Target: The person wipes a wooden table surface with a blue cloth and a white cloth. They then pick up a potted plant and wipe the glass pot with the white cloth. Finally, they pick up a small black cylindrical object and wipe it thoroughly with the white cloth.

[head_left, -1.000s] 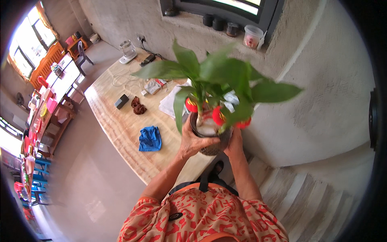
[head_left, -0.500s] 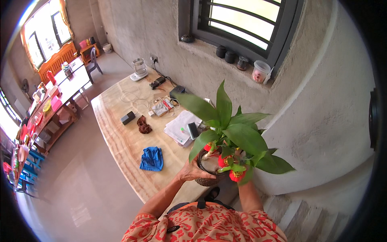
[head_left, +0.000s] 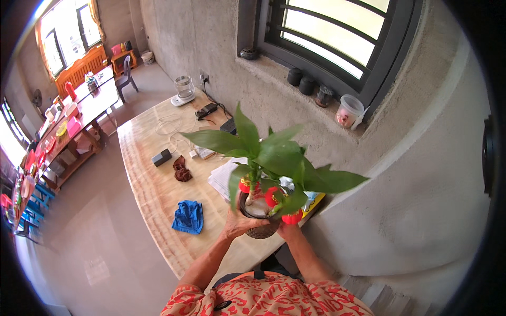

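Between my two hands is a potted plant (head_left: 263,230) in a dark, textured round pot, held over the near end of the table (head_left: 150,195). Broad green leaves spread above it, and small red ornaments (head_left: 291,217) hang among the stems. My left hand (head_left: 235,223) wraps the pot's left side, thumb along its front. On the right side my right hand (head_left: 288,230) grips the pot, its fingers mostly hidden behind the pot and an ornament. A crumpled blue cloth (head_left: 188,217) lies left of the pot. White papers (head_left: 220,180) are partly covered by the leaves.
A brown scrunched fabric piece (head_left: 182,169), a dark box (head_left: 162,157), cables and a glass kettle (head_left: 184,87) sit farther along the table. Jars and a clear tub (head_left: 349,111) line the window sill. A curved wall (head_left: 400,200) rises at the right.
Both hands have carried the potted plant left, over the table's near end. Its leaves now hide the phone, and a yellow-and-blue item shows behind it. The view has shifted slightly.
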`<action>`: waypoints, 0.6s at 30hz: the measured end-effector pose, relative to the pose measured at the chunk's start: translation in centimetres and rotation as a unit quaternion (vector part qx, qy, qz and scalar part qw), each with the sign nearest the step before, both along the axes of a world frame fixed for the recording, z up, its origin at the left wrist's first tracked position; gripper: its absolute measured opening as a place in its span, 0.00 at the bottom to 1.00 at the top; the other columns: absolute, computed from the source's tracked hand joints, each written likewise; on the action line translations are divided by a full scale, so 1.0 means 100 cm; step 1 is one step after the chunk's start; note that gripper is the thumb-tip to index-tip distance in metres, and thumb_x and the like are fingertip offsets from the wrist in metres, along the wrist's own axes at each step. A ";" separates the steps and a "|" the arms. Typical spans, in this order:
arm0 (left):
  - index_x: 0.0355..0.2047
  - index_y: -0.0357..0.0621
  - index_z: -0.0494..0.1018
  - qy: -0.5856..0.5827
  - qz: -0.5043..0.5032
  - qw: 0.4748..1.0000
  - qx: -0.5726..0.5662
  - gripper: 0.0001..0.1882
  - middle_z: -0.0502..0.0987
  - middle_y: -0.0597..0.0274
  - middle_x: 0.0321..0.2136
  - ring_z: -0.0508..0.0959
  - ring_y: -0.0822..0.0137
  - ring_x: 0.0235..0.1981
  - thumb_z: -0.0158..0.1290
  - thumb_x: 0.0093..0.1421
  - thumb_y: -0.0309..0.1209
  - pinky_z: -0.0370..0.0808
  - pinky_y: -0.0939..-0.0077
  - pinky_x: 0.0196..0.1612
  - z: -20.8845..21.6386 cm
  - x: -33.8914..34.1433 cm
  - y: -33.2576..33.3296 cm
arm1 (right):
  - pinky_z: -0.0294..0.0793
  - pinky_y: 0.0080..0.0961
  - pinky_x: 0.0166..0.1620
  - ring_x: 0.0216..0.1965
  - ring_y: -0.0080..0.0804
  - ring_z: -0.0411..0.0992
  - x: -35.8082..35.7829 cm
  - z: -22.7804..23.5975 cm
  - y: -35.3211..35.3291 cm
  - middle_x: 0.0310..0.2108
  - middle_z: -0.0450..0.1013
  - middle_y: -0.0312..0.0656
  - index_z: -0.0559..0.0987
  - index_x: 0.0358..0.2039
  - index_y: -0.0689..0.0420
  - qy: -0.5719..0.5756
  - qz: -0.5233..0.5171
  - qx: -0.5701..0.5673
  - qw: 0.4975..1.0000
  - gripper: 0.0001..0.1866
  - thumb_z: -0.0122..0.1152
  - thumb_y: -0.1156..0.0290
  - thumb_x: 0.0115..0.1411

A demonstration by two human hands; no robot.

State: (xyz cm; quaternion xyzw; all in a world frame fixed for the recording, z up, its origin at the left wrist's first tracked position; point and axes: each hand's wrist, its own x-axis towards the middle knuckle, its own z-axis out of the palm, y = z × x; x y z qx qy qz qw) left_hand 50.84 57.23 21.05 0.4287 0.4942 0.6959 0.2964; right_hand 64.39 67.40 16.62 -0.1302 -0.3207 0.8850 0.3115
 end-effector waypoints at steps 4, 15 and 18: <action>0.52 0.36 0.64 -0.058 0.046 0.997 -0.024 0.45 0.71 0.58 0.49 0.71 0.66 0.49 0.72 0.32 0.33 0.66 0.70 0.55 -0.003 -0.002 0.040 | 0.65 0.33 0.57 0.53 0.31 0.66 -0.018 0.015 0.037 0.53 0.66 0.38 0.65 0.54 0.56 -0.013 0.007 -0.132 0.991 0.23 0.47 0.57 0.63; 0.51 0.39 0.62 -0.104 0.245 0.964 -0.009 0.42 0.72 0.59 0.43 0.72 0.66 0.43 0.68 0.32 0.27 0.70 0.72 0.48 0.029 -0.026 0.181 | 0.69 0.38 0.53 0.51 0.35 0.68 -0.019 0.031 0.143 0.49 0.68 0.41 0.67 0.52 0.57 -0.049 0.086 -0.223 0.970 0.18 0.40 0.63 0.66; 0.49 0.38 0.63 -0.082 0.292 0.953 0.010 0.39 0.73 0.58 0.42 0.73 0.66 0.41 0.67 0.35 0.27 0.72 0.73 0.46 0.037 -0.059 0.226 | 0.75 0.32 0.46 0.44 0.34 0.73 -0.006 0.031 0.159 0.43 0.71 0.42 0.67 0.49 0.59 -0.156 0.085 -0.083 0.981 0.15 0.44 0.67 0.65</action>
